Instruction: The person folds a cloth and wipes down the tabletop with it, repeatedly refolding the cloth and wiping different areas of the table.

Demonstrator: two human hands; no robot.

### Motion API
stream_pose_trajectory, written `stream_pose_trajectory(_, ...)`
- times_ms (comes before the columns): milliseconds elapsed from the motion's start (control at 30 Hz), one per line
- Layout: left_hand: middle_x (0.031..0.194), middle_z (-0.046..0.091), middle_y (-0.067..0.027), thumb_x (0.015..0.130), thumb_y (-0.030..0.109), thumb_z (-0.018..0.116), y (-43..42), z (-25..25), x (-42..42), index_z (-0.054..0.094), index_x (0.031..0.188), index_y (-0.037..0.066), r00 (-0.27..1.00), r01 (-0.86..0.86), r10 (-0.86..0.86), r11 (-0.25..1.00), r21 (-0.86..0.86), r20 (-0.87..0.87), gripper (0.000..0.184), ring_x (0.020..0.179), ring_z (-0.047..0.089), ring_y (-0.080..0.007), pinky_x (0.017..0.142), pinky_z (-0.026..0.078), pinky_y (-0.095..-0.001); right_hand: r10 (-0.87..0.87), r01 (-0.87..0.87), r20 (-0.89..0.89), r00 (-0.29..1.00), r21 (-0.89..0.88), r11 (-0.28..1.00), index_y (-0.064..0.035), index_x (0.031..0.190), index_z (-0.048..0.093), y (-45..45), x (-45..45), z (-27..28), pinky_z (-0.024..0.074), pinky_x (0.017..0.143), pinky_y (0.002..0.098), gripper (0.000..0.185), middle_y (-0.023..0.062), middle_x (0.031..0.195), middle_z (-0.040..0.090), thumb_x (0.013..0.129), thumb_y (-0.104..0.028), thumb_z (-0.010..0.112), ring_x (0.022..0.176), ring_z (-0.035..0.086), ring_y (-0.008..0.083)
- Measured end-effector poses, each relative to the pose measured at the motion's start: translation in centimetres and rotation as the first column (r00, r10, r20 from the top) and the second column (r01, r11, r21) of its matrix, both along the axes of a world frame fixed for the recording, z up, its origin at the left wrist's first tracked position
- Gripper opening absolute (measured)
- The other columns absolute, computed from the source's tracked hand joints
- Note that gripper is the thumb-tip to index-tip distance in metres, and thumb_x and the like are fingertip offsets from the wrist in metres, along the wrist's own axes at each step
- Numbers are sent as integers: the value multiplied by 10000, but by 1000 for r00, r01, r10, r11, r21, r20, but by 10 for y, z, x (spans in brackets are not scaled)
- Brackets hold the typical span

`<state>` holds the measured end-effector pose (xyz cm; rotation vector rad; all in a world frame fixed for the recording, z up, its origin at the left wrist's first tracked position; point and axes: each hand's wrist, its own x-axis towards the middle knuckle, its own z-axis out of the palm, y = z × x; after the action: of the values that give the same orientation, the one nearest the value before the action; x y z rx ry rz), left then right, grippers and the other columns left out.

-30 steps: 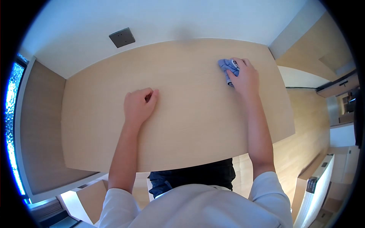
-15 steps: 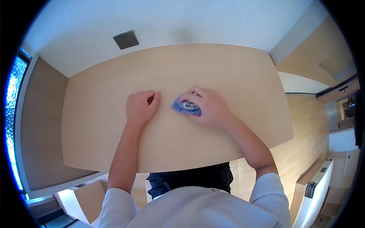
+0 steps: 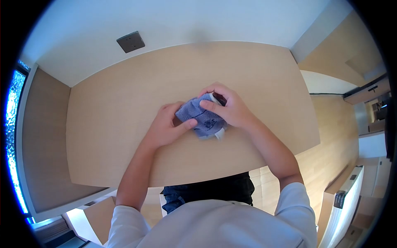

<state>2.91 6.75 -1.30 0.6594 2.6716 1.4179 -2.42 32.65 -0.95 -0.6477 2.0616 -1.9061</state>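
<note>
A blue-purple towel, small and bunched up, is between my two hands over the middle of the wooden desk. It has a dark printed or stitched mark, and a white tag hangs at its lower edge. My left hand pinches its left side, thumb on top and fingers beneath. At the upper right, my right hand grips it with the thumb across the top face. Parts of the fingers on both hands are hidden behind the cloth.
A dark wall socket sits on the white wall behind the desk. A brown panel borders the left side, with a bright window beyond. On the right floor stands a long white-topped box.
My left hand has moved right from the desk and taken hold of the towel. The towel, earlier crumpled in my right hand, is now more spread out between both hands.
</note>
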Motion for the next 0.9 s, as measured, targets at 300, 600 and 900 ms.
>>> stream_pose_trajectory(300, 1233, 727, -40, 1009, 107, 828, -1, -8, 4, 654, 1303, 38, 962, -119, -48, 812, 571, 269, 349, 1155, 660, -135, 1024, 535, -320, -19, 34, 77, 997, -195, 980, -65, 1405, 658, -10, 6, -5, 548, 1000, 341, 464, 43, 1225, 716, 1043, -313, 809, 1117, 672, 164)
stream_pose_trajectory(600, 1286, 736, -64, 1018, 99, 814, 1, -9, 4, 622, 1409, 15, 917, -318, 41, 675, 666, 397, 444, 1214, 690, -174, 1076, 556, -364, 22, 11, 168, 985, -189, 982, -40, 1434, 624, -16, 9, -15, 551, 1018, 345, 483, 51, 1256, 717, 1071, -321, 775, 1151, 666, 144)
stream_pose_trajectory(900, 1323, 751, -88, 958, 65, 867, 11, -1, 4, 606, 1460, 11, 899, -295, 44, 796, 528, 436, 569, 1267, 687, -174, 1099, 555, -374, 209, 96, 563, 800, -464, 881, -35, 1474, 575, -12, 2, -11, 564, 1041, 377, 567, 95, 1352, 703, 1049, -336, 799, 1237, 678, 184)
